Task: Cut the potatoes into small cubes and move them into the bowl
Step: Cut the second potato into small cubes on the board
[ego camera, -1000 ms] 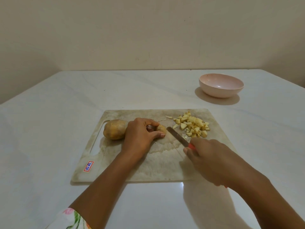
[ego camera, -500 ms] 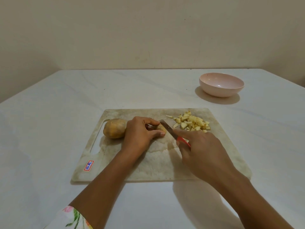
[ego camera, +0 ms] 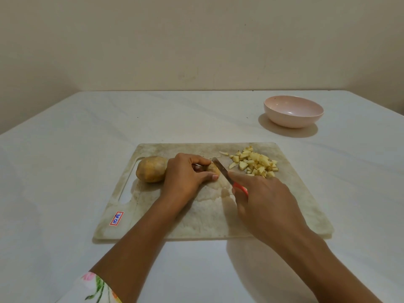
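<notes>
On the worn cutting board [ego camera: 295,193] my left hand [ego camera: 185,176] grips a potato piece [ego camera: 213,169], mostly hidden under its fingers. My right hand [ego camera: 264,200] holds a red-handled knife [ego camera: 223,170] with the index finger laid along the blade, whose edge rests against the piece's right end. A whole unpeeled potato [ego camera: 151,169] lies just left of my left hand. A heap of small potato cubes [ego camera: 254,163] sits at the board's far right. The pink bowl [ego camera: 293,111] stands empty on the table beyond the board, to the right.
The white table [ego camera: 65,171] runs to a beige wall at the back. The board has a handle slot [ego camera: 125,189] on its left and a small red-and-blue sticker [ego camera: 116,218] near the front left corner.
My right hand has moved left and forward with the knife, bringing the blade from beside the cube heap onto the held potato piece. My left hand has stayed in place.
</notes>
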